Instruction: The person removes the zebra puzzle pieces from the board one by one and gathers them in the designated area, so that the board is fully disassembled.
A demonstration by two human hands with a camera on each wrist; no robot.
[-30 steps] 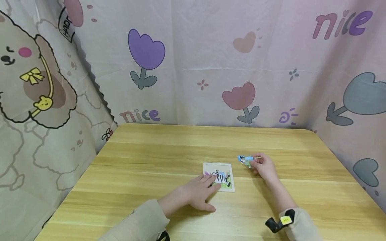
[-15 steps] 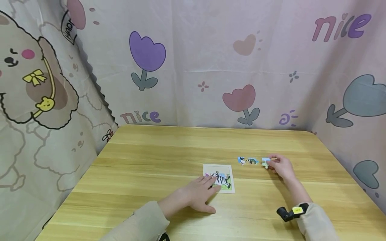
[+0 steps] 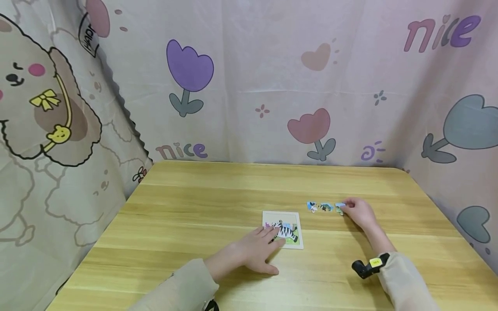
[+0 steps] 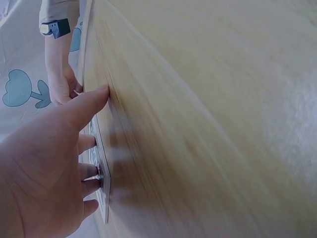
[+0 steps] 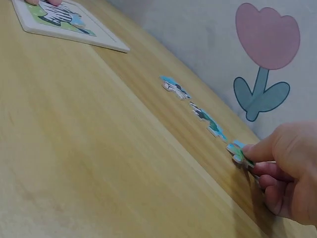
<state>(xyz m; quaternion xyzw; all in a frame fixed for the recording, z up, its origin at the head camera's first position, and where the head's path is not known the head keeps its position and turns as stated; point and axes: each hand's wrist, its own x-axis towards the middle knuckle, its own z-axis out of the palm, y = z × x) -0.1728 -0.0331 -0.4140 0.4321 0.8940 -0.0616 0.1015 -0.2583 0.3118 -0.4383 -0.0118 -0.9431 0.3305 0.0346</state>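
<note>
My left hand (image 3: pixel 254 250) rests with straight, spread fingers on a small white-framed zebra puzzle board (image 3: pixel 293 214), covering its lower left part. The board's upper strip is bare in the head view. To its right, my right hand (image 3: pixel 361 214) pinches a blue and green puzzle piece (image 5: pixel 237 151) between thumb and fingers, at table level. Just left of that piece lie two more: a puzzle piece with a zebra's head (image 3: pixel 312 207) and a blue, green and black puzzle piece (image 3: pixel 326 207). All three form a row with small gaps.
The wooden table (image 3: pixel 186 198) has its far edge against a printed curtain (image 3: pixel 241 77). Another curtain hangs along the left side. A black wrist camera (image 3: pixel 369 265) sits on the right sleeve.
My right hand has moved right, leaving two pieces lying on the table. Since half a second ago it has shifted the third piece slightly left, nearer the middle one. The left hand stays still.
</note>
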